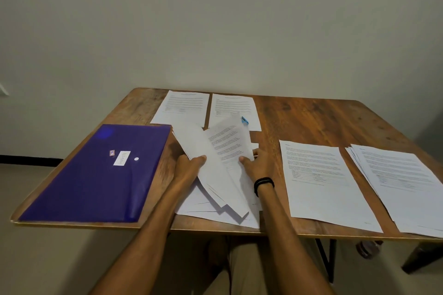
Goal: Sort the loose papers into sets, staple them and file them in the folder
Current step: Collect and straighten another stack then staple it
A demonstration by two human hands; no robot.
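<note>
A fanned bundle of loose papers (215, 175) is lifted off the wooden table (311, 117) in front of me. My left hand (189, 166) grips its left sheets with the thumb on top. My right hand (257, 163) pinches a printed sheet (229, 141) at the bundle's right side. More loose sheets (196, 203) lie flat beneath. A purple folder (96, 175) with a white label lies shut at the left. A small blue stapler (244, 120) rests on the far right sheet.
Two printed sheets lie at the far edge, one at left (183, 105) and one at right (233, 108). A single page (321, 182) and a stack (402, 184) lie at the right. A wall stands behind the table.
</note>
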